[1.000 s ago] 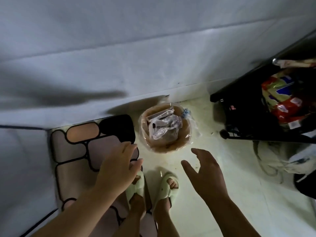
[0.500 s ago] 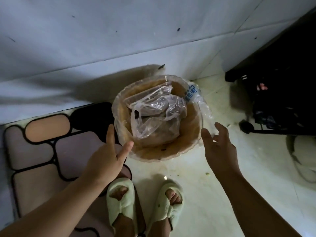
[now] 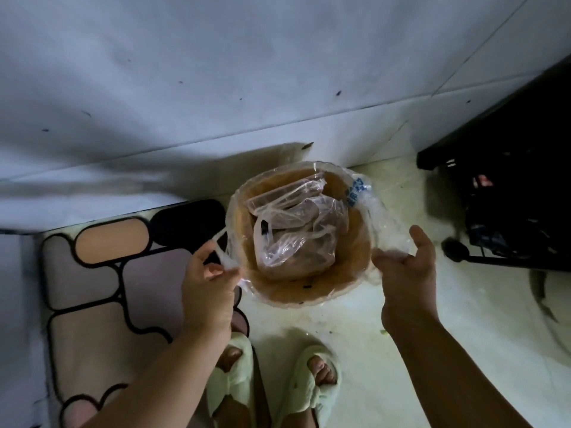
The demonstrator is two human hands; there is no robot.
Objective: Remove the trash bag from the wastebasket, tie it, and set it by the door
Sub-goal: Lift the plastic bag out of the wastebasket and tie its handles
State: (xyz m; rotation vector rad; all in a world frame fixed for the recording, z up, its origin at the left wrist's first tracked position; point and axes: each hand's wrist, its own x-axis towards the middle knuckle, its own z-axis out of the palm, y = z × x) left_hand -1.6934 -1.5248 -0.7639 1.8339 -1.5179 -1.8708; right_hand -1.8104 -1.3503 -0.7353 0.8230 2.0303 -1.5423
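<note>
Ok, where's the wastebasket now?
Head view, centre: the wastebasket stands on the floor against the wall, between the patterned mat and black cart.

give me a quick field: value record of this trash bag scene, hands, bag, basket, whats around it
left hand: pinching the trash bag's left edge
right hand: fingers at the bag's right edge, grip unclear
trash bag: clear, still lining the wastebasket
wastebasket: brown, round, on the floor by the wall
contents: crumpled clear plastic
mat: left of the basket
slippers: below it
</note>
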